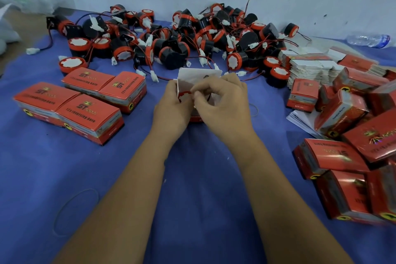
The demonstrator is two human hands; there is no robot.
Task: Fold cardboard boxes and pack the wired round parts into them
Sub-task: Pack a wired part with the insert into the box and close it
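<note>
Left hand (171,105) grips open red-and-white cardboard box (198,77) w/ red-rimmed round part (184,93) inside; right hand (222,100) pinches its white connector (196,100) (blue cloth (192,178) underneath).

Matt blue cloth (192,178) covers the work surface. Glossy red printed cardboard boxes (85,100) have plain white paperboard insides. The round horn parts (167,49) are smooth black and orange plastic, with white plastic connectors (33,50). A clear plastic bottle (368,39) glints.
</note>
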